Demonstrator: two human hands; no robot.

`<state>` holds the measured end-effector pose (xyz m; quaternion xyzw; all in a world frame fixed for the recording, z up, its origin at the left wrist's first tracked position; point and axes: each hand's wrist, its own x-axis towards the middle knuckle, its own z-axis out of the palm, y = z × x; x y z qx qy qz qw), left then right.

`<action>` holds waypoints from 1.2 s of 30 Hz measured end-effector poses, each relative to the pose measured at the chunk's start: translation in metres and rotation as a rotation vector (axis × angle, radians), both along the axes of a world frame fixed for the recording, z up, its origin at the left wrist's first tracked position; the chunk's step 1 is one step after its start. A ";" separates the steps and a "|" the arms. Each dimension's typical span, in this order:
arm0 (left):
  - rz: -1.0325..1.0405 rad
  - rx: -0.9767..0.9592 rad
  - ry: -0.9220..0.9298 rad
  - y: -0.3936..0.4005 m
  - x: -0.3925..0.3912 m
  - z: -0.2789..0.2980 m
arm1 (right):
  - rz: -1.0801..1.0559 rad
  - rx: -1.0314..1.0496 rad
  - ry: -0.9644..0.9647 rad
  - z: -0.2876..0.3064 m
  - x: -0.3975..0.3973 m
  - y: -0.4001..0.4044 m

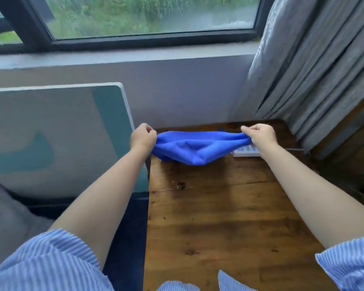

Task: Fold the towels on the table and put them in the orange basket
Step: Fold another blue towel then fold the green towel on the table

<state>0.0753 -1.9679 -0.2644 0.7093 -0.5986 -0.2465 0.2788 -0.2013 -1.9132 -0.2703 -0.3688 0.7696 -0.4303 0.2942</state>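
The blue towel [194, 147] hung stretched left to right above the far end of the wooden table [223, 217], its middle sagging down to the tabletop. The left hand [143, 138] pinched its left end at the table's left edge; the right hand [261, 135] pinched the right end. A white power strip [247, 152] lay just behind the towel's right side, partly hidden. A grey curtain [315, 66] hung near the far right corner. The near tabletop lay bare.
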 end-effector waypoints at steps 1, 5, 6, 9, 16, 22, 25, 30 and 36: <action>-0.054 0.096 -0.071 0.008 0.000 -0.016 | 0.062 0.126 0.074 -0.017 -0.001 0.011; -0.297 0.385 -0.331 0.052 0.002 -0.075 | 0.148 0.419 0.130 -0.076 0.001 0.060; -0.339 0.419 -0.383 0.061 0.004 -0.086 | 0.149 0.457 0.137 -0.088 0.000 0.072; -0.421 0.526 -0.519 0.091 0.012 -0.116 | 0.233 0.665 0.264 -0.118 0.000 0.106; -0.617 0.913 -0.817 0.144 0.033 -0.160 | 0.398 0.943 0.438 -0.163 -0.008 0.170; -0.611 1.148 -0.870 0.190 0.038 -0.190 | 0.508 1.205 0.347 -0.186 -0.006 0.212; -0.630 1.203 -0.924 0.207 0.040 -0.198 | 0.605 1.370 0.220 -0.190 -0.002 0.224; -0.615 1.259 -0.962 0.210 0.048 -0.197 | 0.673 1.479 0.231 -0.186 -0.004 0.220; -0.230 0.892 -0.799 0.173 0.050 -0.197 | 0.480 1.004 0.492 -0.183 -0.012 0.180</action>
